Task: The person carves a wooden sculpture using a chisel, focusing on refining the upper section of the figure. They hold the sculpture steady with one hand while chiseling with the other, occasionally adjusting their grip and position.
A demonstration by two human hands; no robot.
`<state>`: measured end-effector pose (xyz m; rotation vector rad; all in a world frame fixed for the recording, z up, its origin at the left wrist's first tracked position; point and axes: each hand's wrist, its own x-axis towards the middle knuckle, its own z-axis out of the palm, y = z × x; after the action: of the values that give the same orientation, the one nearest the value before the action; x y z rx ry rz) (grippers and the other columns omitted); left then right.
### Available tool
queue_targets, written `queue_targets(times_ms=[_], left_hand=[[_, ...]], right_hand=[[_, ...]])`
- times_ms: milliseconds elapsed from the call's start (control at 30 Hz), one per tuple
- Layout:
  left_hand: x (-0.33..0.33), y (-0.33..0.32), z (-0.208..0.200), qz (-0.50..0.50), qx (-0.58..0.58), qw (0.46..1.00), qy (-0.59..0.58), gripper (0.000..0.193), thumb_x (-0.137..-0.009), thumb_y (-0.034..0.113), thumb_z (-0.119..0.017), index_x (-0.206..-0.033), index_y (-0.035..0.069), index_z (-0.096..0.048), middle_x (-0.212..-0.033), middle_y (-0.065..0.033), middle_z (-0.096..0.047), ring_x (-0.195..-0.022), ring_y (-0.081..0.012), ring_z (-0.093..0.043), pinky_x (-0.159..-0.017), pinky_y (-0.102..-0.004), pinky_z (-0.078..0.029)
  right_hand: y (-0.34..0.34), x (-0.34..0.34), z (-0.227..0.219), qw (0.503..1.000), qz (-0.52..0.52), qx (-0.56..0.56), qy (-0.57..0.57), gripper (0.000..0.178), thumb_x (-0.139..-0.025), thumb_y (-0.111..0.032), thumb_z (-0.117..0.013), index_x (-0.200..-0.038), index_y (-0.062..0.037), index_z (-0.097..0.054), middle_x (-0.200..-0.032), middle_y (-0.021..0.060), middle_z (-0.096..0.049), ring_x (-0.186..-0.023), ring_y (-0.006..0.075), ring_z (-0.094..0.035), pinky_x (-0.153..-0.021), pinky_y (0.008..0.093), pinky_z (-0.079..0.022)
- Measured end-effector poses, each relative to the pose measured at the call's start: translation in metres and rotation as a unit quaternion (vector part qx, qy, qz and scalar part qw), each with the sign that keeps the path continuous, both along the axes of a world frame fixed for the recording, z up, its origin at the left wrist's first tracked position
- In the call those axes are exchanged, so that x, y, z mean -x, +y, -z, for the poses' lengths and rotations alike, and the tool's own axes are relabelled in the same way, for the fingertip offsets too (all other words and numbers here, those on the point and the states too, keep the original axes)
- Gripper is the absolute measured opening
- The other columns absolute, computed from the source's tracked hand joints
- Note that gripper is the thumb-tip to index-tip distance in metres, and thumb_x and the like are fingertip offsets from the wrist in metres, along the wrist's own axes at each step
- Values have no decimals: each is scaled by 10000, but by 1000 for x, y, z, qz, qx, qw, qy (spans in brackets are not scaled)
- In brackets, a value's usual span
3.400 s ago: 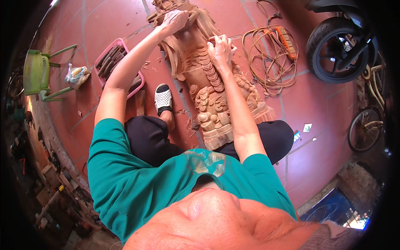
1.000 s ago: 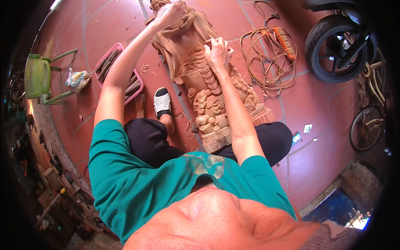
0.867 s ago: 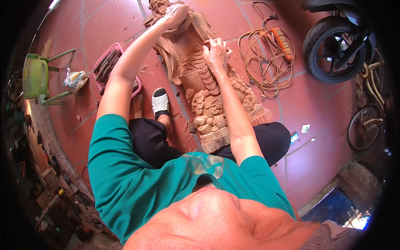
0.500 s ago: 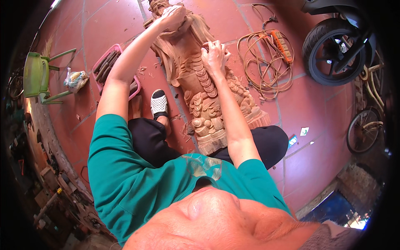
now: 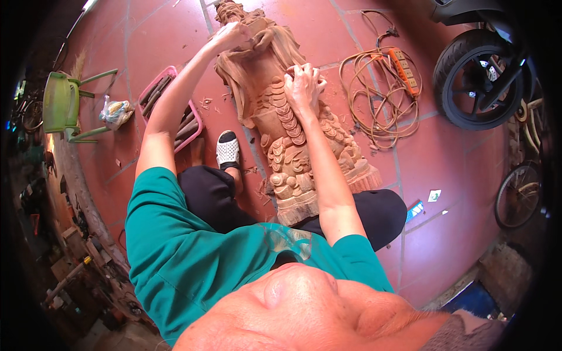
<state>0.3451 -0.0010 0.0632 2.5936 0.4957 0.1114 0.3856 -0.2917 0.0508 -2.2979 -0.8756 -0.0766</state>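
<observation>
A carved wooden statue [image 5: 263, 120] lies on the floor before me, its head at the far end and its base near my legs. My left hand [image 5: 235, 36] is at its upper part, just below the head. The fingers are drawn together, and what they hold, if anything, is hidden. Against the right side of the statue's middle, my right hand [image 5: 303, 88] rests with fingers bent and closed. Whether a small thing sits in them cannot be made out.
Left of the statue is a pink basket [image 5: 195, 131] of tools, with a plastic bag [image 5: 117, 113] and green chair [image 5: 63, 104] beyond. An orange power strip [image 5: 404, 71] with coiled cord [image 5: 357, 108] lies to the right, near a motorbike wheel [image 5: 477, 79]. Wood shavings lie about.
My left hand has moved left and closer to me along the statue's upper part. My right hand stays at about the same spot on the carving. The whole view has shifted slightly.
</observation>
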Motion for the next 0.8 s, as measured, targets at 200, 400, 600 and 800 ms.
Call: queue_targets(times_ms=[200,400,600,800], left_hand=[[-37,-6,-3,-22,-79,996,19,245,-889,244,-569,-978,72,-719,-909,-155,-716,-869,-322,-691,-790,-432,-527],[-53,-10,4,55,-138,988,45,250,-890,242,-536,-922,67,-712,-818,-195,-694,-779,-349,-692,-714,-452,-542],[-29,-20,-7,4,-167,985,48,232,-879,230,-569,-919,50,-710,-836,-198,-699,-761,-369,-689,-708,-468,-550],[6,-1,-4,12,-118,986,120,225,-884,241,-599,-1013,97,-713,-918,-179,-713,-848,-338,-697,-770,-432,-546]], right_hand=[[-3,-2,-2,1000,-3,5,-2,162,-806,-206,-662,-953,-142,-685,-1050,71,-579,-1113,267,-503,-957,509,-312],[-2,-3,-2,1000,1,19,2,193,-806,-223,-672,-983,-148,-686,-1056,64,-579,-1118,261,-502,-963,508,-315],[-4,-2,-1,1000,-3,8,-5,180,-804,-225,-670,-969,-153,-687,-1051,65,-582,-1104,263,-508,-950,507,-322],[1,2,-1,1000,-6,-5,3,154,-810,-221,-664,-938,-139,-686,-1067,66,-585,-1103,265,-502,-937,508,-322]])
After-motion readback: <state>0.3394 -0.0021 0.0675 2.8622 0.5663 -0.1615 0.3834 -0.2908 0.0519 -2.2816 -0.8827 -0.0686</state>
